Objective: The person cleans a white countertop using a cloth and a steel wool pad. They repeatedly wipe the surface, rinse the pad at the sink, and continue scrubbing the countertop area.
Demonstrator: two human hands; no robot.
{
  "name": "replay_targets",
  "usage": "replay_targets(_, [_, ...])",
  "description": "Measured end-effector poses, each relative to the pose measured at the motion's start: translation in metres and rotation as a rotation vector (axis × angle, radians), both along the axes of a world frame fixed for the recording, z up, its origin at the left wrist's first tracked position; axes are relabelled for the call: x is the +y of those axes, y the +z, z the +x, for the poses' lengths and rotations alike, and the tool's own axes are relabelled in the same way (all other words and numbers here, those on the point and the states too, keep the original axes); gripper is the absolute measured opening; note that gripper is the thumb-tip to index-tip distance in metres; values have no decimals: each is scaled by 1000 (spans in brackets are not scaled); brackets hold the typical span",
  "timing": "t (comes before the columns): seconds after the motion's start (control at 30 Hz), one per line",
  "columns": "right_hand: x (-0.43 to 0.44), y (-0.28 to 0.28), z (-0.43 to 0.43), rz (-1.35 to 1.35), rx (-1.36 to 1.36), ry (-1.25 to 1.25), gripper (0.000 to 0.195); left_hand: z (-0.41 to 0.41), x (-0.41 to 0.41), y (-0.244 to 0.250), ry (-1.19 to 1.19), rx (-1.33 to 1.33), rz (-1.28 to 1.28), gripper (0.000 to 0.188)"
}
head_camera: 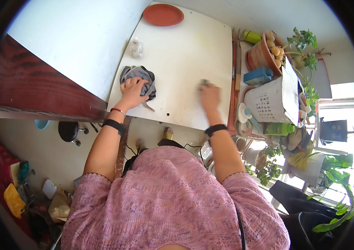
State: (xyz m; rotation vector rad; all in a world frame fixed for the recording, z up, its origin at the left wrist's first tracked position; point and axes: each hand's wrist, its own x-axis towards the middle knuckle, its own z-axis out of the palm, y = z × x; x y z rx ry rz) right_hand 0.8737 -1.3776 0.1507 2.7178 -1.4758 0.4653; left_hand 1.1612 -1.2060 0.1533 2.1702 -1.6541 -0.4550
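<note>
My left hand (133,91) rests with fingers spread on a crumpled grey cloth item (138,73) with dark patterned parts and a strap. Both are by the left edge of a white tabletop (177,56). Motion blurs my right hand (209,95), which is closed around a small dark object (204,82) low over the right part of the tabletop. What that object is cannot be made out. Behind the cloth item lies a knotted clear plastic bag (137,49) with pale contents. A reddish-brown oval plastic tray (163,14) sits at the far left corner.
Along the right side stand a terracotta pot (256,56), a blue carton (258,76), a white box (266,100) bearing writing and a green bottle (278,128). A wooden-handled tool (238,67) lies beside the tabletop. At left are a wall and a dark red wooden panel (39,75).
</note>
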Motion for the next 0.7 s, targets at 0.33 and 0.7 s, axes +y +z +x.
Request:
replay_targets(0.33, [8, 20, -54, 65, 68, -131, 23, 4, 3, -3, 15, -6, -3, 63])
replay_targets(0.7, [38, 33, -57, 101, 37, -225, 15, 5, 4, -5, -11, -14, -31, 62])
